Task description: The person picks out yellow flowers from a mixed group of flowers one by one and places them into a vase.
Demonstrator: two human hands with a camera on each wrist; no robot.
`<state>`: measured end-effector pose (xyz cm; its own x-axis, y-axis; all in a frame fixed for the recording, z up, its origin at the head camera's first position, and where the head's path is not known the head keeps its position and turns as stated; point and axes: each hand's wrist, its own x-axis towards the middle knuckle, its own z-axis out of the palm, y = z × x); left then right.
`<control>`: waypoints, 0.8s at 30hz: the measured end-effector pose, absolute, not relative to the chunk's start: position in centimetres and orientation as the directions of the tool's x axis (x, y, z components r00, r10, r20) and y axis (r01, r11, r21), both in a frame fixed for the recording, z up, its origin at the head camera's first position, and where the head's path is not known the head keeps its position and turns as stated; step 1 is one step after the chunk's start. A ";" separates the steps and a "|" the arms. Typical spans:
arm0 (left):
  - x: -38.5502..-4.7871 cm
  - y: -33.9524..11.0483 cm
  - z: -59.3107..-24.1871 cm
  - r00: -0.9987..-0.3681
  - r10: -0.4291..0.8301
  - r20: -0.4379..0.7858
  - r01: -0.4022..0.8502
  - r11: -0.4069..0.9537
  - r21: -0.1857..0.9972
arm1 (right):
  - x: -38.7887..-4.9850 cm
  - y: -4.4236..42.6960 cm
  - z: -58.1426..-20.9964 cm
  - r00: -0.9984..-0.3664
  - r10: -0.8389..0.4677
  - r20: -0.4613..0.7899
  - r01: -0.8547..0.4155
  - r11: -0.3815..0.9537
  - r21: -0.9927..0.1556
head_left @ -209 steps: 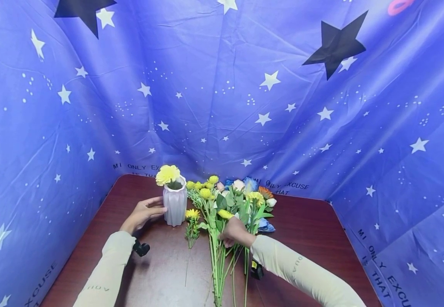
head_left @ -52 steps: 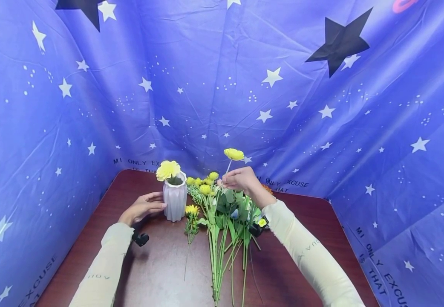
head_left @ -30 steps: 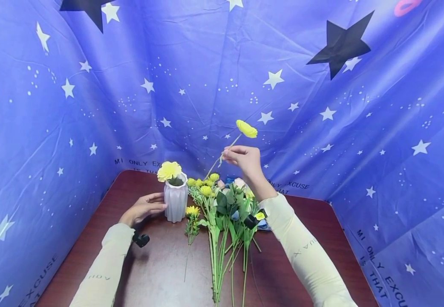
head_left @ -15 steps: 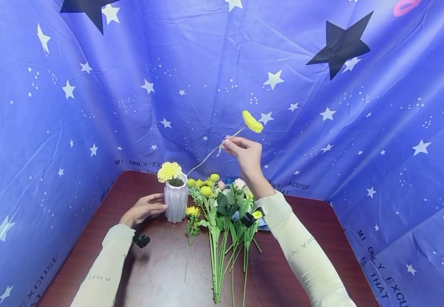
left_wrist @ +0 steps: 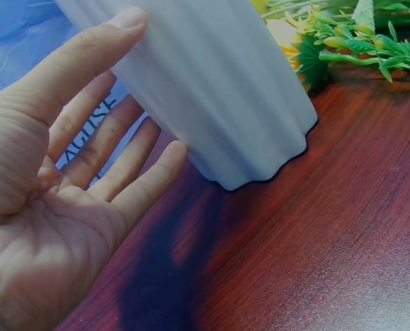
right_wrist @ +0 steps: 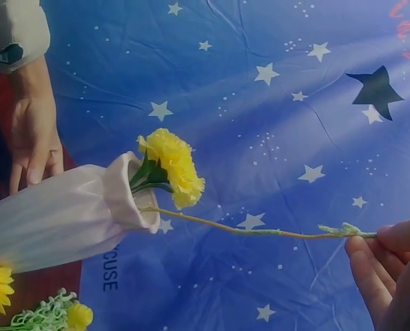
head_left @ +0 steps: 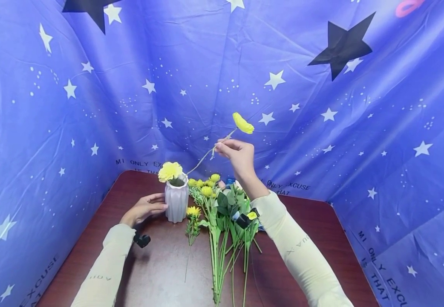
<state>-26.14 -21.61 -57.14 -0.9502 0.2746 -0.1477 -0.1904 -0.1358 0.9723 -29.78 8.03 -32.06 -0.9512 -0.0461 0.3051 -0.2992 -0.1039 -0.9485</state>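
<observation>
A pale fluted vase (head_left: 176,204) stands upright on the table, a yellow carnation (head_left: 170,171) leaning out of its mouth. My left hand (head_left: 144,209) touches the vase's left side, its fingers (left_wrist: 153,176) extended and the palm away from the wall. Between thumb and fingertips, my right hand (head_left: 240,157) pinches the stem of a yellow flower (head_left: 243,123), up and to the right of the vase. The bloom tilts up to the right. In the right wrist view the thin stem (right_wrist: 260,232) slopes into the vase mouth (right_wrist: 132,196); its lower tip is hidden there.
A pile of artificial flowers with green stems (head_left: 217,260) lies right of the vase. One short yellow flower (head_left: 193,212) lies between vase and pile. The dark red table (head_left: 302,260) is enclosed by a blue star-patterned cloth (head_left: 214,85).
From among the flowers on the table, my right hand has lifted the yellow flower and carried it up, then left. The stem's lower end now reaches the vase mouth. My left hand stays put.
</observation>
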 end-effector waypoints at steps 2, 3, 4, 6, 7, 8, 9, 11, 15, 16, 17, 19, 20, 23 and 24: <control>-26.1 -21.6 -57.2 -0.951 0.275 -0.142 -0.186 -0.140 0.973 | -29.7 7.8 -32.1 -0.952 -0.058 0.300 -0.294 -0.091 -0.951; -26.1 -21.6 -57.2 -0.951 0.277 -0.137 -0.182 -0.142 0.973 | -29.7 7.7 -32.2 -0.952 -0.064 0.299 -0.293 -0.085 -0.952; -26.1 -21.6 -57.2 -0.951 0.280 -0.131 -0.176 -0.143 0.974 | -29.7 7.5 -32.2 -0.952 -0.068 0.297 -0.292 -0.079 -0.953; -26.1 -21.5 -57.2 -0.952 0.278 -0.132 -0.177 -0.144 0.974 | -29.7 7.3 -32.3 -0.953 -0.079 0.291 -0.285 -0.078 -0.955; -26.1 -21.5 -57.1 -0.952 0.273 -0.136 -0.181 -0.147 0.972 | -29.7 7.1 -32.4 -0.954 -0.082 0.288 -0.283 -0.075 -0.956; -26.1 -21.5 -57.1 -0.953 0.270 -0.140 -0.185 -0.150 0.971 | -29.7 7.0 -32.5 -0.955 -0.084 0.285 -0.279 -0.075 -0.957; -26.1 -21.5 -57.1 -0.952 0.274 -0.135 -0.180 -0.145 0.973 | -29.7 6.9 -32.6 -0.956 -0.086 0.282 -0.276 -0.071 -0.958; -26.1 -21.5 -57.1 -0.953 0.265 -0.148 -0.191 -0.146 0.971 | -29.8 6.6 -32.9 -0.957 -0.093 0.275 -0.270 -0.061 -0.961; -26.0 -21.5 -57.1 -0.953 0.266 -0.143 -0.184 -0.135 0.974 | -30.0 6.0 -33.3 -0.959 -0.104 0.264 -0.263 -0.021 -0.964; -25.9 -21.5 -57.1 -0.953 0.265 -0.145 -0.185 -0.136 0.973 | -30.0 5.9 -33.4 -0.959 -0.108 0.264 -0.264 -0.010 -0.964; -25.9 -21.5 -57.1 -0.953 0.268 -0.140 -0.180 -0.133 0.975 | -30.1 5.8 -33.5 -0.959 -0.112 0.262 -0.264 0.003 -0.964; -25.9 -21.5 -57.1 -0.954 0.266 -0.136 -0.177 -0.137 0.975 | -30.2 5.5 -33.6 -0.959 -0.119 0.259 -0.264 0.031 -0.964; -25.9 -21.5 -57.1 -0.954 0.268 -0.133 -0.174 -0.137 0.975 | -30.2 5.4 -33.7 -0.958 -0.126 0.257 -0.264 0.042 -0.964; -26.0 -21.4 -57.1 -0.956 0.258 -0.141 -0.180 -0.134 0.974 | -30.3 5.1 -34.0 -0.958 -0.140 0.248 -0.259 0.064 -0.964; -26.0 -21.4 -57.1 -0.955 0.259 -0.142 -0.180 -0.130 0.975 | -30.3 5.0 -34.1 -0.958 -0.145 0.246 -0.257 0.067 -0.964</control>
